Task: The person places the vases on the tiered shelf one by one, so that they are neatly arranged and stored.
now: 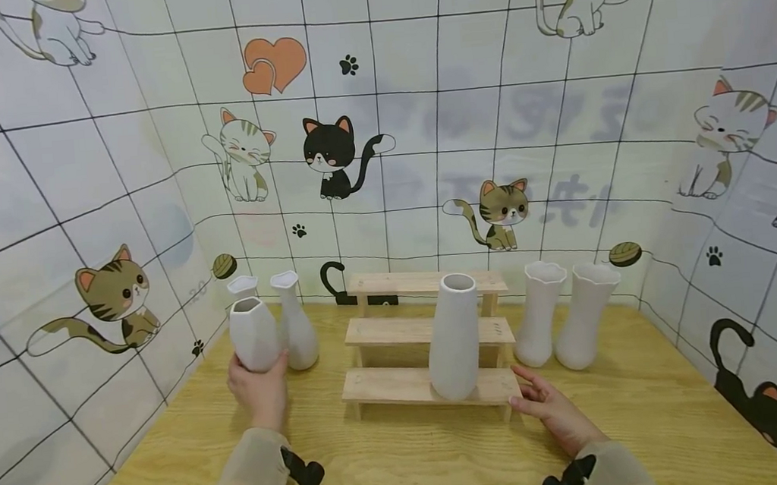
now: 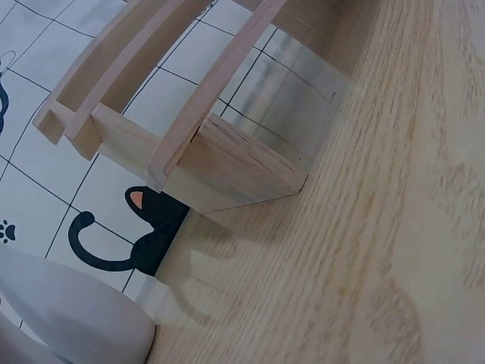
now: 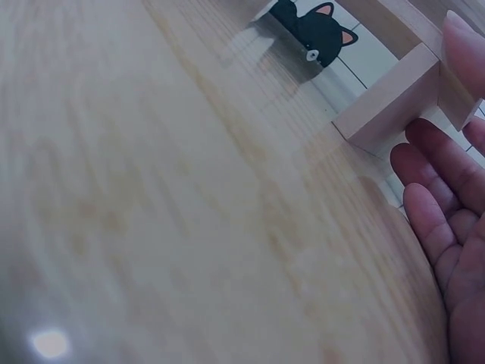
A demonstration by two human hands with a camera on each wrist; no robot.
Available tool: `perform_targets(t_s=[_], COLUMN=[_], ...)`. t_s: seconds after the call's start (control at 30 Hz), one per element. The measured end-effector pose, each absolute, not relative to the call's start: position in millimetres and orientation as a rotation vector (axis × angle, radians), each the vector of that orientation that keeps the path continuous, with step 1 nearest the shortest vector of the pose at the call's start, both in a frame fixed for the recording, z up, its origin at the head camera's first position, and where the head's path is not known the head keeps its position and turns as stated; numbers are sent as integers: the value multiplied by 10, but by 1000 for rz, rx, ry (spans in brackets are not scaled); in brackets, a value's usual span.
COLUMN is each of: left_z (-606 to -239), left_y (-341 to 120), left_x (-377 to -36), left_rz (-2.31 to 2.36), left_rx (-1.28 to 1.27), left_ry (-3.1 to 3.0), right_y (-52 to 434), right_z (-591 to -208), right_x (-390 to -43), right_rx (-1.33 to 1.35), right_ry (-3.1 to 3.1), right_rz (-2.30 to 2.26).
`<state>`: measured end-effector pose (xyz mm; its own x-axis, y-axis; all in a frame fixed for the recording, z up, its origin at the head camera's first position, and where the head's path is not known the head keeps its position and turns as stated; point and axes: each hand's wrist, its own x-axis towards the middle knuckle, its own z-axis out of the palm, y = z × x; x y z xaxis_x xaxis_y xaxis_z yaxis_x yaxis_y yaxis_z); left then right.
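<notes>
Left hand (image 1: 261,389) grips faceted white vase (image 1: 253,334) upright near table's (image 1: 412,461) left edge, fingers curled round it; right hand (image 1: 552,410), fingers straight, touches wooden stepped rack's (image 1: 400,385) lower right corner.

Left hand (image 1: 260,390) raised, fingers curled in a grip. Right hand (image 1: 554,410) low, flat, fingers straight, loosely spread.

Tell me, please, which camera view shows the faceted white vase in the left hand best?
The head view: the faceted vase shows whole, gripped by the left hand. The left wrist view catches only a white curved edge, perhaps this vase; the right wrist view shows none.
</notes>
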<state>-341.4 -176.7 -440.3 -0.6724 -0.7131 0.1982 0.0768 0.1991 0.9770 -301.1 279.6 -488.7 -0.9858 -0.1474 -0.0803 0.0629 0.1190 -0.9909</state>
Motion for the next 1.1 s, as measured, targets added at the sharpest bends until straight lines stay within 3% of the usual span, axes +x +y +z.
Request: perform_targets(t_s=[0.57,1.1], left_z=[-4342,-4218], left_y=[-1775,-1665], left_x=[-3337,-3163], left_rz=[-1691,-1823], left_rx=[592,364], left_ry=[-1848,-1803], right_y=[2802,2797], right_z=[-4902,-4893], right_x=[-3031,-3020], right_rx=[-79,-91], right_ry=[2223,2234], right_rz=[-1976,-1973])
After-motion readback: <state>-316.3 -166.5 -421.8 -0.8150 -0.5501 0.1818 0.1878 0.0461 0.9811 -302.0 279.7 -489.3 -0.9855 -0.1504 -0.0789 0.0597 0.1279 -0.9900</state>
